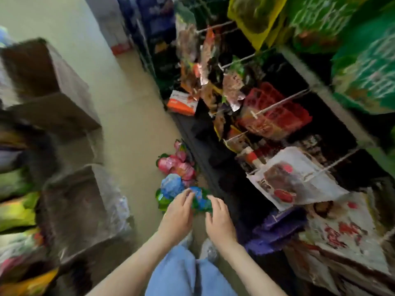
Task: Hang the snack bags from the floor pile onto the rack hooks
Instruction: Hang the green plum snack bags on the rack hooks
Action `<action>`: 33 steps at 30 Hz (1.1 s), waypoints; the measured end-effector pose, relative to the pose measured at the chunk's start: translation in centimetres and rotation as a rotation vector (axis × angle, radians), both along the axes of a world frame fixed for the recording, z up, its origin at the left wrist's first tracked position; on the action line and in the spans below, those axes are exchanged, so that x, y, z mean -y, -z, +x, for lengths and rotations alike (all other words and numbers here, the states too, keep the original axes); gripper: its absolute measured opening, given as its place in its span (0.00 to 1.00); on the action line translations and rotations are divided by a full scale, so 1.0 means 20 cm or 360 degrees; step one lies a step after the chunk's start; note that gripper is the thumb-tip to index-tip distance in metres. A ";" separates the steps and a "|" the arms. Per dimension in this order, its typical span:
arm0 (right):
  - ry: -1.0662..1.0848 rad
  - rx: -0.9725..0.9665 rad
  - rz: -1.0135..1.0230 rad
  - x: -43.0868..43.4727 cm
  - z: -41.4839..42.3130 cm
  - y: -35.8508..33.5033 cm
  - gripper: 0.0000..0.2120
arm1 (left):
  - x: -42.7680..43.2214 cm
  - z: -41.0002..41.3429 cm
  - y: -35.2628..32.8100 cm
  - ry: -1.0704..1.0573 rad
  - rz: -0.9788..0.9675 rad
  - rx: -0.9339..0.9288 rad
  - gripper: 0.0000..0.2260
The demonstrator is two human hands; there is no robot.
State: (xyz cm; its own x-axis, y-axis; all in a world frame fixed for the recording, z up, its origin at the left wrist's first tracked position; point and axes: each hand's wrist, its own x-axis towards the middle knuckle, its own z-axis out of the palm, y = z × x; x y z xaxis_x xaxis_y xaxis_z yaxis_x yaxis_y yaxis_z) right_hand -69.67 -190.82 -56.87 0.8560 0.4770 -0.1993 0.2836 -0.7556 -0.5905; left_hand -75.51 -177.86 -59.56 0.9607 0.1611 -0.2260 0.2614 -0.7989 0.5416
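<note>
Brown cardboard boxes (pixel 53 99) stand left; an orange-white carton (pixel 181 103) lies on the floor (pixel 132 124).

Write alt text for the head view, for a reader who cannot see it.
The left hand and right hand meet on a blue-and-green snack bag in the floor pile, near pink bags; blur hides the grip. A wire rack hung with snack bags stands to the right, cardboard boxes to the left.
</note>
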 end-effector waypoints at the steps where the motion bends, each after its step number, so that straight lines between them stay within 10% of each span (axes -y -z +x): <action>1: -0.0030 -0.0141 -0.0040 -0.02 -0.04 0.14 0.21 | -0.04 -0.09 0.12 -0.0097 -0.0002 -0.0094 0.23; 13: 0.0225 -0.1099 -0.0561 -0.08 -0.18 2.30 0.25 | -0.13 -0.59 2.06 -0.0244 0.0040 -0.0529 0.38; 19: 0.0837 -0.0943 -0.0331 -0.17 -0.11 2.93 0.32 | -0.18 -0.44 2.74 -0.0218 0.0071 -0.0320 0.30; 26: 0.0896 -0.1011 0.0030 -0.19 -0.18 2.91 0.12 | -0.14 -0.33 2.82 -0.0406 -0.0237 -0.0605 0.32; 33: 0.0334 -0.0847 -0.0041 -0.26 -0.05 2.07 0.03 | -0.20 -0.21 2.07 -0.0139 -0.0154 -0.0395 0.47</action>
